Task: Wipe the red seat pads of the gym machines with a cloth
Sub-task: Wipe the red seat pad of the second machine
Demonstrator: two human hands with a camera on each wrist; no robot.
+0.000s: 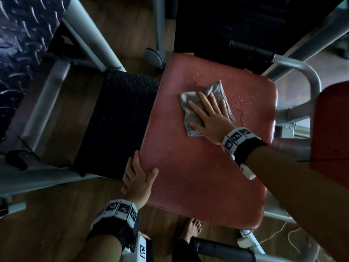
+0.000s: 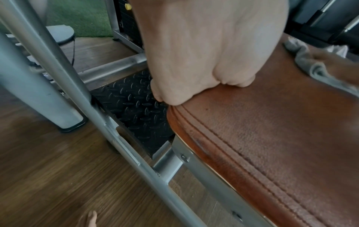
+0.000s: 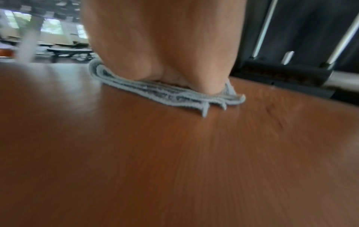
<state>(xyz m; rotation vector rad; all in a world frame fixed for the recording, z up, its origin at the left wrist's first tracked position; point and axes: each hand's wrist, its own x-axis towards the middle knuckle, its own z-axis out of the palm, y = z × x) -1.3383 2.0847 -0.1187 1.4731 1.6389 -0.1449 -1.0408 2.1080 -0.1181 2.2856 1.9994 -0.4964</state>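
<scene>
Head view. Red seat pad [image 1: 198,167]: fills centre frame, long axis running from 12 to 6 o'clock. Grey cloth [image 1: 217,89]: crumpled, flat on the pad's upper half. Right hand [image 1: 209,118]: lies on the cloth, fingers straight and spread, pressing it down. Droplets [image 1: 243,100]: unwiped patches at 12 and 3 o'clock of the cloth; the next stroke likely runs that way, and the right hand is the nearer. Left hand [image 1: 138,178]: at the pad's 9 o'clock edge, thumb over the top face, fingers curled round the rim. A second red pad [image 1: 332,133] is cut off at the right border.

Left wrist view. Left hand [image 2: 204,53] grips the stitched corner of the pad [image 2: 272,138]; fingertips are hidden below the rim. Cloth [image 2: 314,67] is at 2 o'clock, blurred.

Right wrist view. Right hand [image 3: 165,46] covers the folded cloth [image 3: 170,95]; fingers are hidden behind the palm. Pad surface [image 3: 174,161] is motion-blurred, with no droplets discernible.
</scene>
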